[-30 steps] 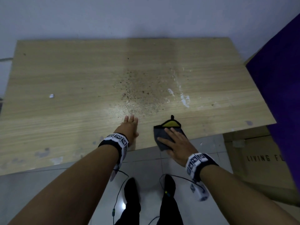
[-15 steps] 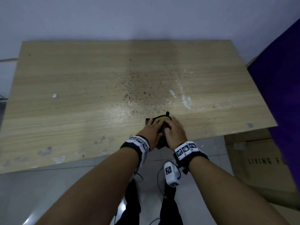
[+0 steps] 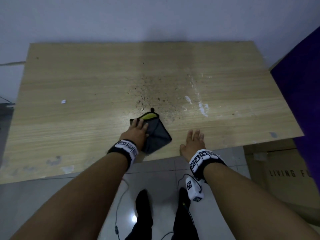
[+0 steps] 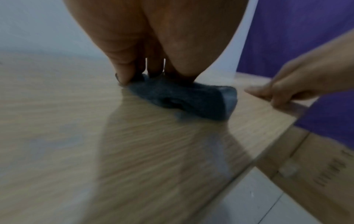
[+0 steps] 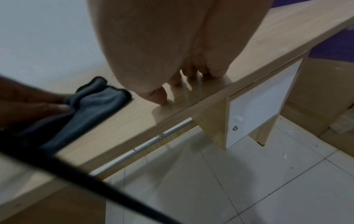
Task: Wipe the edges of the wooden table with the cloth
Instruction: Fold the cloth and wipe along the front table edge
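**Left hand flat on the folded cloth near the bench's front edge**

The cloth (image 3: 155,134) is a dark grey microfibre square, folded over into a rough diamond, with a yellow-green inner face showing at its far corner and a small dark loop sticking out beyond that. It lies on the wooden bench (image 3: 72,108), close to the near edge and a little left of the middle of that edge; its nearest corner reaches almost to the lip. In the right wrist view the folds stand up as soft, thick ridges (image 5: 99,104).

The left hand (image 3: 136,132) rests on the cloth's left half, fingers extended and pressing down on the fabric; the left wrist view shows the fingertips (image 4: 124,75) on the far edge of the cloth, not curled round it. The right hand (image 3: 194,142) is apart from the cloth, just to its right, laid open on the bare wood with fingers spread and the thumb near the lip; its grip holds nothing.

Beyond the cloth, dark specks (image 3: 152,94) scatter over the middle of the bench, and white smears (image 3: 202,106) lie to their right. The near edge runs free to both sides of the hands. The left half of the surface is open wood apart from a small white scrap (image 3: 63,101). A cardboard box (image 3: 284,172) stands on the floor past the right corner, beside a purple panel (image 3: 301,94).
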